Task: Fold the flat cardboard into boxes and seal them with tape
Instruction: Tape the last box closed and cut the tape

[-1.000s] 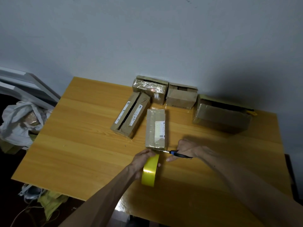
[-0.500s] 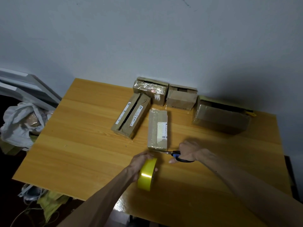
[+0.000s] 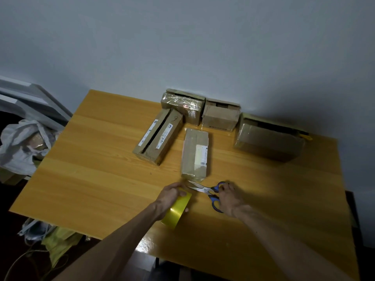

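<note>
Where the wooden table [image 3: 91, 159] meets the grey wall [image 3: 182, 47], cardboard boxes [image 3: 220, 118] stand.

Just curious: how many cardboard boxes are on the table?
5: a shiny box and a plain box at the back, a big box right, a long box left, a middle box before the scissors. The bag may hide another.

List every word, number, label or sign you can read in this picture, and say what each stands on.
"9": handwritten on the long brown cardboard box with a slit top.
White labels on that box: too small to read.
White barcode label on the central taped brown cardboard box: blurred, unreadable.
Dark print on the small brown box at the wall: blurred.
Yellow tape roll, blue-handled scissors: no text seen.
</note>
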